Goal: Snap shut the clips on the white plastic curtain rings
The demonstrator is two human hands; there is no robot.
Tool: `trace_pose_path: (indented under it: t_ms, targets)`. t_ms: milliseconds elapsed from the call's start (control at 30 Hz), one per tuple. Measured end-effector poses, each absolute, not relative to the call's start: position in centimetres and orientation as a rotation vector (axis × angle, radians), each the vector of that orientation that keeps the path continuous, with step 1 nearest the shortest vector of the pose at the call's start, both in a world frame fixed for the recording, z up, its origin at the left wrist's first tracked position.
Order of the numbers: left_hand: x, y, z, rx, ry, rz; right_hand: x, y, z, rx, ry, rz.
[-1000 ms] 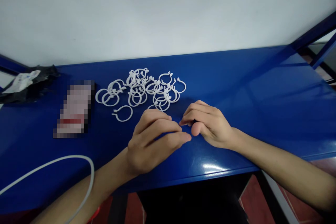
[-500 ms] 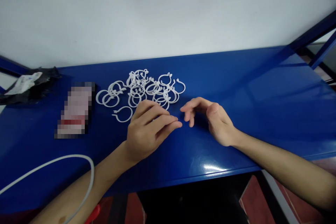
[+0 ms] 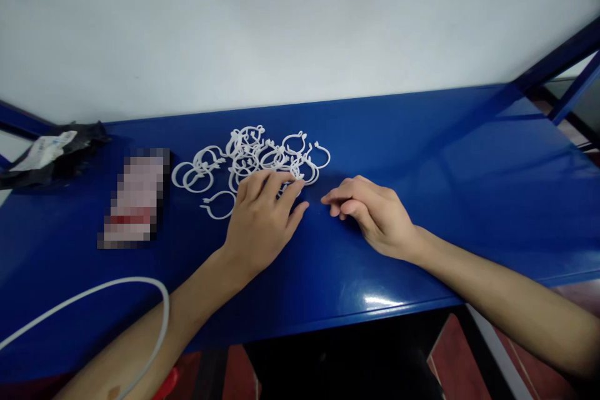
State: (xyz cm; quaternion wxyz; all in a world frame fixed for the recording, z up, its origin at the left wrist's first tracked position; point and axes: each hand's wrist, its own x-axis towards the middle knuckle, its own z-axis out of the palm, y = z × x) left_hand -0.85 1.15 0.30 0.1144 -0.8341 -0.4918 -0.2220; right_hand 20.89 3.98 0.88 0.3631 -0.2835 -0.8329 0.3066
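A tangled pile of white open rings (image 3: 255, 151) with small looped ends, looking like plastic curtain rings, lies on the blue table. My left hand (image 3: 262, 222) is palm down at the pile's near edge, thumb and fingers apart. Its fingertips reach over the closest rings, and nothing shows in its grasp; what lies beneath the palm is hidden. One separate ring (image 3: 220, 205) rests just left of this hand. To the right of the pile, my right hand (image 3: 375, 215) hovers low or rests with its fingers loosely bent, thumb close to them and no object visible in it.
A pixelated flat object (image 3: 135, 197) lies left of the rings. Behind it on the far left is a black plastic bag (image 3: 60, 153) with a white label. A white cable (image 3: 94, 287) loops over my left forearm. The blue table (image 3: 445, 156) meets a pale wall at the back.
My left hand has spread its fingers and shifted slightly forward onto the rings' near edge. My right hand's thumb has come down closer to its fingers.
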Motion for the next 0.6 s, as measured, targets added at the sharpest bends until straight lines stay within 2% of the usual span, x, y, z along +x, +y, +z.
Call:
trace_pose_path:
  t_ms: [267, 600]
  targets:
    - [-1.20, 1.54, 0.09, -2.426, -1.398, -0.621, 20.81, 4.28, 0.99, -0.829, -2.205, 0.601]
    - [-1.43, 1.79, 0.29, -2.364, -1.458, -0.636, 20.82, 4.33, 0.86, -0.865, -2.174, 0.562]
